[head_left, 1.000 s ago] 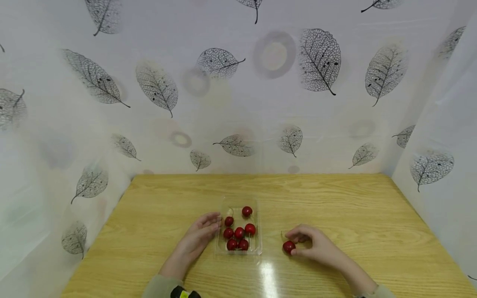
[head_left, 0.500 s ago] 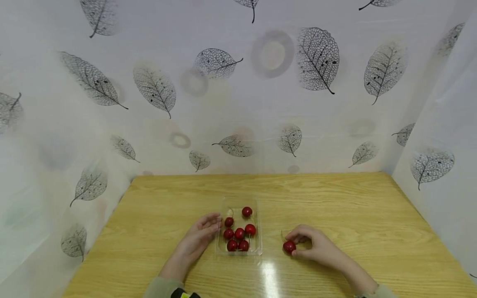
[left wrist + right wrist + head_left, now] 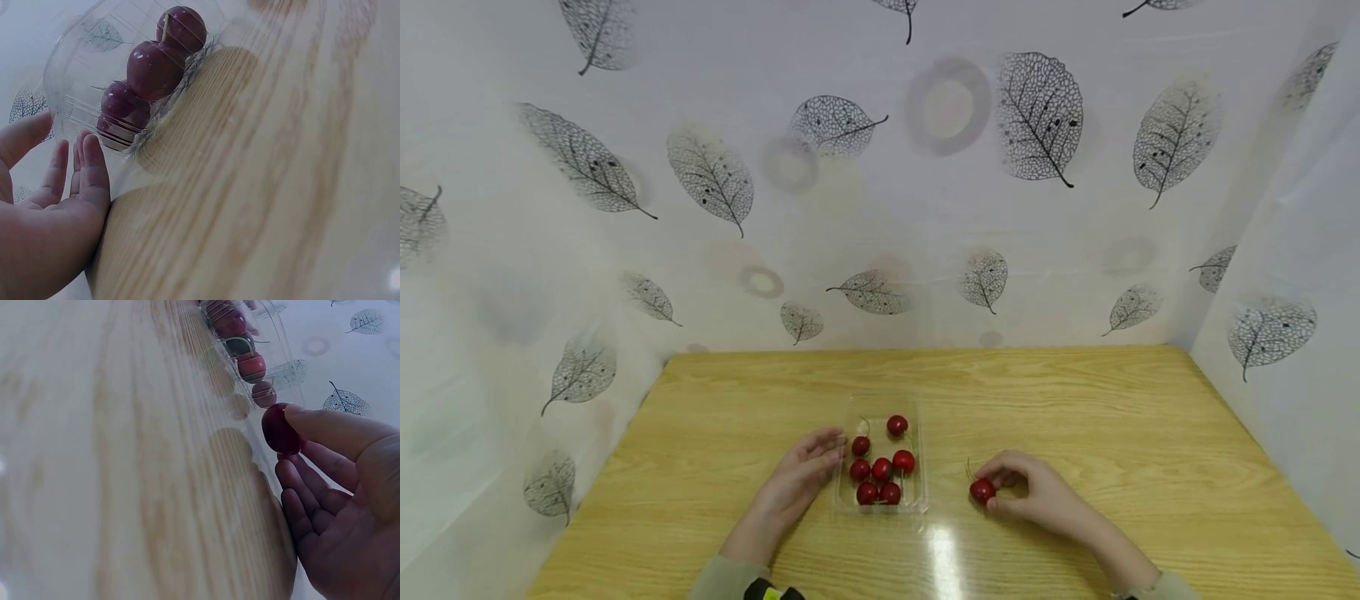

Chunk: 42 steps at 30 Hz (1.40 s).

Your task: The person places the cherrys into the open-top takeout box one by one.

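Observation:
My right hand pinches a dark red cherry between thumb and fingers; its thin stem points up and away. In the right wrist view this cherry appears just off the wooden surface. A clear plastic box lies to the left of it, with several red cherries inside, some with stems. My left hand is at the box's left side with fingers loosely extended. From the left wrist view, the fingertips are close to the box wall; whether they touch it I cannot tell.
The wooden table reaches back to a pale leaf-patterned sheet that hangs behind and along both sides. A bright reflection shows on the table in front of the box.
The cherry in my right hand has risen slightly, and the fingers moved up a little with it. My left hand and the box have stayed in place.

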{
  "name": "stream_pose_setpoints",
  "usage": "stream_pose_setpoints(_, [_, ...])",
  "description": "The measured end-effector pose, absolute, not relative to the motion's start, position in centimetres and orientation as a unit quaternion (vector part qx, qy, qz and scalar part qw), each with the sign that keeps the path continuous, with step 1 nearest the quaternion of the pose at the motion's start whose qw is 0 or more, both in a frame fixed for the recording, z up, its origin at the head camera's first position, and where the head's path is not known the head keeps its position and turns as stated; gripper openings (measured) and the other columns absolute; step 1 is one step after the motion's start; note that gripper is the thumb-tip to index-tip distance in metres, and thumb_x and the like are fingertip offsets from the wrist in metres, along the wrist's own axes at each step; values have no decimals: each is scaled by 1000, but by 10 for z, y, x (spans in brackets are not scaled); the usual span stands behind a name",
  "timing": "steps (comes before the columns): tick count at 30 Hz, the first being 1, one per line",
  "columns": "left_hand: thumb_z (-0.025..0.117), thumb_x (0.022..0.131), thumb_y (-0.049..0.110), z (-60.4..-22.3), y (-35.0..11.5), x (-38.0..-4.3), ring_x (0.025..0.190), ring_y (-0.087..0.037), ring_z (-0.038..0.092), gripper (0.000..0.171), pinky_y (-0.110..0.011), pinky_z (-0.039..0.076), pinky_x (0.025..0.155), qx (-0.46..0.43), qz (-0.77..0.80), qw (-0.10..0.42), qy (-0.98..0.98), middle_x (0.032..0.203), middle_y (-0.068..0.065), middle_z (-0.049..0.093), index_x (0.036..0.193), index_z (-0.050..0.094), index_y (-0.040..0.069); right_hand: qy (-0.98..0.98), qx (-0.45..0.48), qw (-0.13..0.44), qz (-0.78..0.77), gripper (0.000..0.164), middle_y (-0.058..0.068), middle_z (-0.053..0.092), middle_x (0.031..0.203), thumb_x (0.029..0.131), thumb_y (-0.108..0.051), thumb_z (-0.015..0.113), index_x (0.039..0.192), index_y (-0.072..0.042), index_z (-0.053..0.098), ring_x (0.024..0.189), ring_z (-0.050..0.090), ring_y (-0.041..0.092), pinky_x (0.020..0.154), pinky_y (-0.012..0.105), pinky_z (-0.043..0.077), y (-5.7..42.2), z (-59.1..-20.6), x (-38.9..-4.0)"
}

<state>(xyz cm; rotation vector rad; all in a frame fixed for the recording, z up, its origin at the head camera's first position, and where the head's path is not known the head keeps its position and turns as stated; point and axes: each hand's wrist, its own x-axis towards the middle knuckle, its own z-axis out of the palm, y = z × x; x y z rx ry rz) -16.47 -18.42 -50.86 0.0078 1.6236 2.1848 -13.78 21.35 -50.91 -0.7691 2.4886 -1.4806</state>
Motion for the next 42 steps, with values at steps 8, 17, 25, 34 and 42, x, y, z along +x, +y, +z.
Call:
stream_pose_setpoints(8, [58, 104, 0, -510, -185, -166, 120, -5, 62, 56, -18, 51, 108, 6, 783, 208, 586, 130, 4, 61, 155, 37, -8, 832, -222, 97, -498, 34, 8, 74, 109, 90, -17, 84, 121, -5, 73, 95, 63, -1, 84, 22, 57, 213, -505, -139])
stream_pose_setpoints(17, [59, 103, -1, -511, -185, -166, 120, -5, 61, 60, -19, 51, 108, -4, 785, 207, 584, 131, 3, 61, 157, 32, -10, 836, -221, 83, -495, 34, 8, 75, 107, 90, -16, 84, 120, -3, 73, 93, 64, -1, 83, 22, 58, 211, -502, -142])
stream_pose_setpoints(25, [57, 104, -1, -512, -185, -166, 120, -4, 62, 59, -19, 51, 107, -9, 787, 207, 581, 129, 6, 63, 157, 32, -9, 849, -220, 74, -475, 36, 8, 76, 109, 89, -15, 84, 121, -3, 74, 95, 65, 2, 87, 24, 58, 204, -488, -148])
stream_pose_setpoints(34, [56, 104, -2, -511, -186, -166, 117, -4, 63, 53, -19, 53, 104, -3, 788, 205, 581, 124, 8, 64, 154, 39, -7, 851, -216, 60, -475, 34, 9, 75, 113, 91, -15, 84, 123, -6, 74, 97, 67, 5, 89, 28, 60, 194, -472, -162])
stream_pose_setpoints(42, [56, 105, -2, -512, -186, -166, 117, -4, 64, 47, -20, 53, 104, 4, 790, 206, 577, 126, 7, 65, 151, 44, -4, 849, -227, 59, -473, 33, 10, 76, 114, 92, -14, 83, 123, -5, 74, 97, 68, 7, 91, 34, 61, 185, -460, -173])
